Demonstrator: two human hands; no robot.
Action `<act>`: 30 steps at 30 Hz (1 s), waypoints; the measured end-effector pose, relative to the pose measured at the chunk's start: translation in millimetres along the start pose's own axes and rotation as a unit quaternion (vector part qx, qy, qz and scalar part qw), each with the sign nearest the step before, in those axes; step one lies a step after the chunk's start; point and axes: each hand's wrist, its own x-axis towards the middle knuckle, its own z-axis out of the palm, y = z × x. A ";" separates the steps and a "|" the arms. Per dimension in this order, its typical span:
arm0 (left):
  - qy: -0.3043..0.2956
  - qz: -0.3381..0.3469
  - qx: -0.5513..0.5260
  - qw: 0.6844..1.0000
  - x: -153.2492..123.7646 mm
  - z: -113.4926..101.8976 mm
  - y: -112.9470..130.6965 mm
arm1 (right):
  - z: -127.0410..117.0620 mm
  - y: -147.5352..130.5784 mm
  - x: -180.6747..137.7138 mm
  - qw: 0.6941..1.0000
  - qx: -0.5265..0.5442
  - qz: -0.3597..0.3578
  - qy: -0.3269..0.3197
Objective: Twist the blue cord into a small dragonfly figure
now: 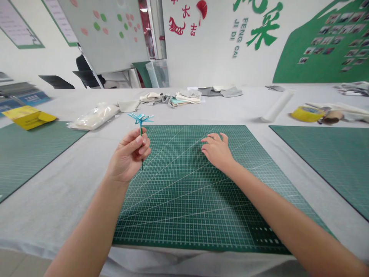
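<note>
Between thumb and fingers, my left hand [129, 156] grips the thin green stem of a blue artificial flower [140, 118]. The flower stands upright above the fist, its looped petals spread, and the stem's end pokes out below. My right hand [216, 151] is over the far middle of the green cutting mat [178, 200], apart from the flower. Its fingers are bent and spread, with nothing seen in them; its palm side is hidden. The mat lies on the white-covered table and bears a printed grid.
Further cutting mats [331, 157] flank mine. Behind on the left are a clear plastic bag [95, 116] and a yellow packet [29, 116]. Cloth pieces [184, 97] lie along the back. At the right are a yellow tape roll [308, 114] and a cardboard tube [333, 116].
</note>
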 end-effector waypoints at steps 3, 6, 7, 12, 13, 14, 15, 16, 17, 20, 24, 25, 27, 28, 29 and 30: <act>-0.006 -0.008 0.002 1.000 -0.6 0.8 -2.6 | -1.9 -2.7 9.7 0.997 -0.031 -0.064 -0.025; -0.010 -0.014 0.004 1.000 -1.1 1.6 -4.8 | -2.0 0.7 16.2 0.997 -0.025 -0.052 -0.057; -0.013 -0.014 0.004 1.000 -1.3 1.8 -5.2 | -1.6 3.9 16.8 0.997 -0.018 -0.033 -0.065; -0.024 -0.011 0.006 1.000 -1.9 1.9 -5.2 | 1.2 44.0 2.5 0.995 -0.035 0.075 -0.051; -0.024 -0.011 0.007 1.000 -2.0 1.8 -5.0 | 1.5 56.7 -3.6 0.993 -0.041 0.098 -0.047; -0.023 -0.011 0.007 1.000 -2.2 1.8 -4.9 | 1.5 70.2 -10.3 0.991 -0.048 0.122 -0.038; -0.022 -0.012 0.008 1.000 -2.3 1.9 -5.0 | 1.1 83.7 -17.1 0.987 -0.059 0.147 -0.026; -0.021 -0.013 0.008 1.000 -2.4 1.9 -5.1 | 0.4 96.3 -23.6 0.983 -0.075 0.167 -0.019; -0.019 -0.014 0.009 1.000 -2.6 2.0 -5.3 | -0.8 106.8 -29.1 0.975 -0.094 0.200 -0.005; -0.016 -0.019 0.011 1.000 -2.7 2.1 -6.6 | -5.8 114.3 -36.5 0.970 -0.097 0.223 -0.002; -0.015 -0.019 0.014 1.000 -2.7 1.6 -8.2 | -9.0 53.8 -21.7 0.997 -0.019 0.068 -0.017; -0.016 -0.020 0.015 1.000 -2.7 1.5 -8.6 | -8.3 30.9 -15.5 0.999 0.005 0.013 -0.031; -0.021 -0.026 0.020 0.999 -2.8 1.8 -9.3 | -4.9 -12.5 -2.9 0.992 0.057 -0.088 -0.069; -0.023 -0.030 0.022 0.999 -3.0 2.2 -9.6 | -2.4 -29.5 2.8 0.985 0.081 -0.123 -0.087; -0.024 -0.034 0.024 0.999 -3.3 2.8 -9.9 | 0.5 -41.7 7.8 0.979 0.100 -0.145 -0.107; -0.026 -0.038 0.025 0.999 -3.6 3.4 -10.2 | 3.6 -48.4 11.8 0.974 0.115 -0.152 -0.123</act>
